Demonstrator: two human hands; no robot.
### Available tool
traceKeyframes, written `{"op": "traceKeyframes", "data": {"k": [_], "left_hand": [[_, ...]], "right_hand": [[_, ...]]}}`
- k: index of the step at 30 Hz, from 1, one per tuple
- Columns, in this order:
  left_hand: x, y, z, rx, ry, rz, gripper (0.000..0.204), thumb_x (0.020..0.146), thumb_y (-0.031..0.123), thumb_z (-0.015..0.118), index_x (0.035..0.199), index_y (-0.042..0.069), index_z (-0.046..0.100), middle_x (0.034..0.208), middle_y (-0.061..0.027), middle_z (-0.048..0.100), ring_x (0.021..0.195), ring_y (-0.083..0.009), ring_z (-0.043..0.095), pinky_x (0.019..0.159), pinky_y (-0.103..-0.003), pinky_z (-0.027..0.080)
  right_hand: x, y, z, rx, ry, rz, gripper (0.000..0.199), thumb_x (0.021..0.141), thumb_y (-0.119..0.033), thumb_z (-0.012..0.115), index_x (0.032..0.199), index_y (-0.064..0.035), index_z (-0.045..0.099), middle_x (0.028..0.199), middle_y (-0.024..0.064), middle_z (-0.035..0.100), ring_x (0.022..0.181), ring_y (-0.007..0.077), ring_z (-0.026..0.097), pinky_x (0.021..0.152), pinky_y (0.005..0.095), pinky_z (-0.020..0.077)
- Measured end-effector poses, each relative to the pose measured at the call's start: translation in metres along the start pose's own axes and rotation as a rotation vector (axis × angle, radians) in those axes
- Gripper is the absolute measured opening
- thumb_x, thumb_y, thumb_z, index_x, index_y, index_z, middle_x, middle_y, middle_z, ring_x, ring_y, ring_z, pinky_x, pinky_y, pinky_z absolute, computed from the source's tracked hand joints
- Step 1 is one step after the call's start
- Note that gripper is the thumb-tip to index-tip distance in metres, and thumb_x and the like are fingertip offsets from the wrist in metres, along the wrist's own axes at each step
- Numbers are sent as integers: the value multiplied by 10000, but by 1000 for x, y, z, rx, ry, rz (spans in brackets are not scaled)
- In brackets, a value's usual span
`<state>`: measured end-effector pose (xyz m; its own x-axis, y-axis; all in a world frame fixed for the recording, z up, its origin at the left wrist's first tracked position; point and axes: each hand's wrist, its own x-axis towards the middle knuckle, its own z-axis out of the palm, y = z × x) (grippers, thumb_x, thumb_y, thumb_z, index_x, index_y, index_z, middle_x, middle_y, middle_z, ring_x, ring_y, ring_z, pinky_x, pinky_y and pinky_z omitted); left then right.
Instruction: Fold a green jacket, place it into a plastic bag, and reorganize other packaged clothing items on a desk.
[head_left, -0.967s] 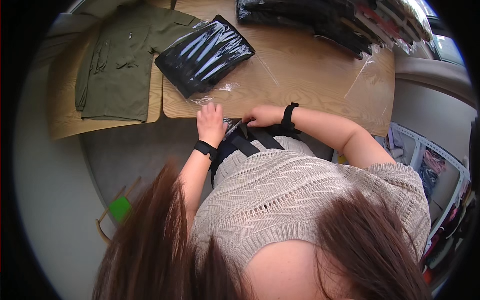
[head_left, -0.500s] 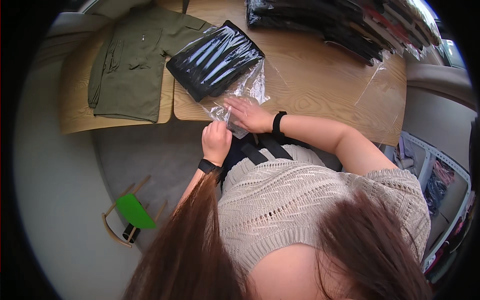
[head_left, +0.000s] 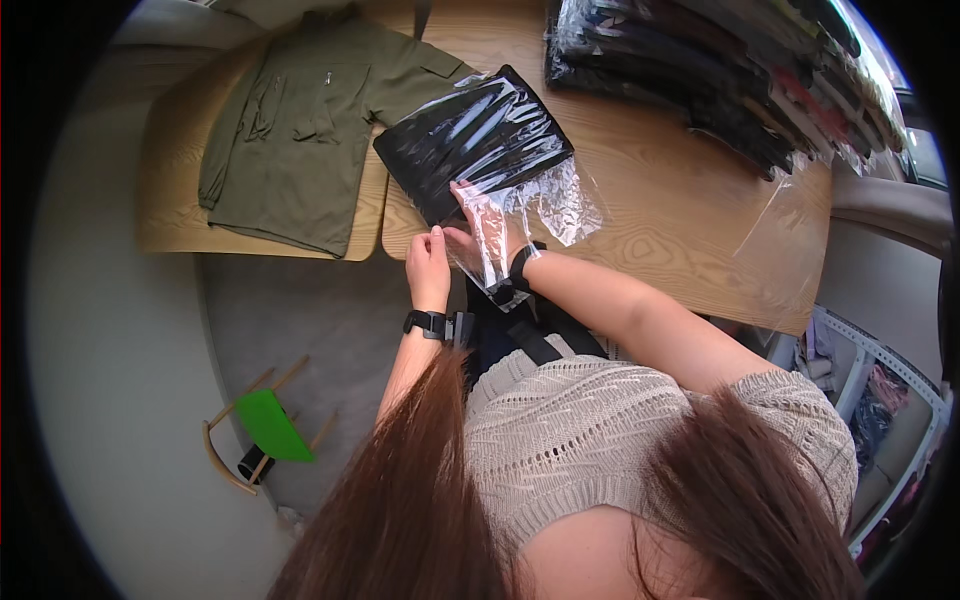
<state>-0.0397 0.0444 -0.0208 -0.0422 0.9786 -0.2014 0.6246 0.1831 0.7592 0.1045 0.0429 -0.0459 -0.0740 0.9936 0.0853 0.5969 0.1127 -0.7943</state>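
A folded black garment [head_left: 470, 140] lies on the table in a clear plastic bag [head_left: 562, 205]. Loose film hangs from the bag's near end, down over the table edge. My left hand [head_left: 428, 272] pinches the film at the left corner of that near end. Beneath the loose film, and seen through it, my right hand [head_left: 490, 225] has its fingers stretched out. Their tips reach the near side of the black garment, and the thumb points toward my left hand. Whether the right palm presses on the garment cannot be made out.
An olive-green jacket [head_left: 295, 140] lies spread at the left of the wooden table [head_left: 660, 220]. Bagged garments are stacked [head_left: 690, 75] at the far right. A green-seated chair [head_left: 272, 425] stands on the floor at left; a metal shelf [head_left: 865, 345] with clothing is at right.
My right hand has gone from lying on the film to under it, fingers toward the garment. The loose film is spread wider. The whole view has shifted slightly.
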Motion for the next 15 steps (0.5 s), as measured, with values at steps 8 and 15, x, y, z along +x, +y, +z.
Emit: {"op": "traceKeyframes", "data": {"k": [8,15], "left_hand": [[7,-29,12,-595,-247,-267,217,966,216,504,810,75,554,663,34,484,590,-51,451,549,-204,374],[-6,-33,17,-771,-130,-267,183,968,187,491,831,85,558,675,47,482,585,-39,427,543,-191,357]], "right_hand": [[6,12,10,-152,-29,-130,568,854,-224,611,1362,-56,418,1357,189,461,1288,395,382,1031,441,368],[3,11,11,-363,-56,-205,631,802,-283,651,1379,-154,430,1428,123,401,1351,349,307,1073,459,315]]}}
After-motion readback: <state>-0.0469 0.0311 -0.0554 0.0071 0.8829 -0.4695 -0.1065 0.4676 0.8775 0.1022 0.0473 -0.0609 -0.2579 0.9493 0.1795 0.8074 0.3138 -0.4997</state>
